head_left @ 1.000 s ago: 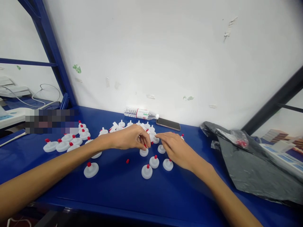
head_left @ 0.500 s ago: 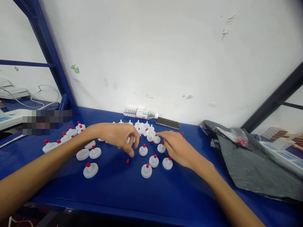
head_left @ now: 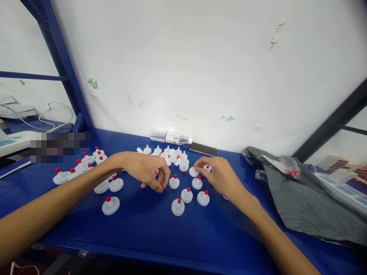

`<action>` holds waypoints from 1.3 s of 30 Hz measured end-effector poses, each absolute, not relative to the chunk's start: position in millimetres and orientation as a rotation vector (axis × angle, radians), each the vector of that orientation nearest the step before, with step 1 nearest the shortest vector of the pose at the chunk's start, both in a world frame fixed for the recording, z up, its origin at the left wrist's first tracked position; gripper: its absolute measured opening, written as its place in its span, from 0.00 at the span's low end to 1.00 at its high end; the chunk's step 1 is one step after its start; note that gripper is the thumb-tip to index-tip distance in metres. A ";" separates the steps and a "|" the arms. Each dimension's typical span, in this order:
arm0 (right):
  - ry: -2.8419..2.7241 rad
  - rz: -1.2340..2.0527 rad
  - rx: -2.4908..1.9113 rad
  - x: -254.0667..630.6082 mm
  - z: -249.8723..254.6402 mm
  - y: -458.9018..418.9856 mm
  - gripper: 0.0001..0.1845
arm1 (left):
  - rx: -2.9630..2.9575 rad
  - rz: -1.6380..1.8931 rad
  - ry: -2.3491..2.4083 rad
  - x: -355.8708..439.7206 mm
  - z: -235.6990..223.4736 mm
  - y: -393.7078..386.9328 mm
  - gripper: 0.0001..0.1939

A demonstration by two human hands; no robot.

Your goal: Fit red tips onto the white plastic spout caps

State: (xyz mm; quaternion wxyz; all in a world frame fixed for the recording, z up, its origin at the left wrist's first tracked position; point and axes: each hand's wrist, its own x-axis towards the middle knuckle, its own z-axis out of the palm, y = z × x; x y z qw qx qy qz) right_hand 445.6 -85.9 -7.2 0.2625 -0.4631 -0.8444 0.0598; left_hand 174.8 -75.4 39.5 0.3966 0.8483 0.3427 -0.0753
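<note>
Blue tabletop point(head_left: 137, 229), hands point(head_left: 146, 168) curled tighter, white discs point(head_left: 174, 183)

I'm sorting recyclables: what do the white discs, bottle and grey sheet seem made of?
White discs: probably plastic, smooth and milky, with soft highlights. Bottle: clear, glossy plastic, judging by its see-through ribbed wall. Grey sheet: likely thin plastic film, given its creases and dull sheen.
</note>
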 end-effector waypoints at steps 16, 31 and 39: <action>-1.757 1.085 -0.880 436.2 11.0 -100.4 0.11 | 2.186 0.703 0.871 201.0 54.3 -58.6 0.15; -1.737 0.984 -0.876 427.9 25.0 -47.6 0.27 | 2.335 0.554 0.720 222.5 101.1 -24.1 0.14; -1.744 0.913 -0.916 432.5 15.5 -46.6 0.28 | 2.528 0.563 0.723 229.0 96.5 -29.2 0.10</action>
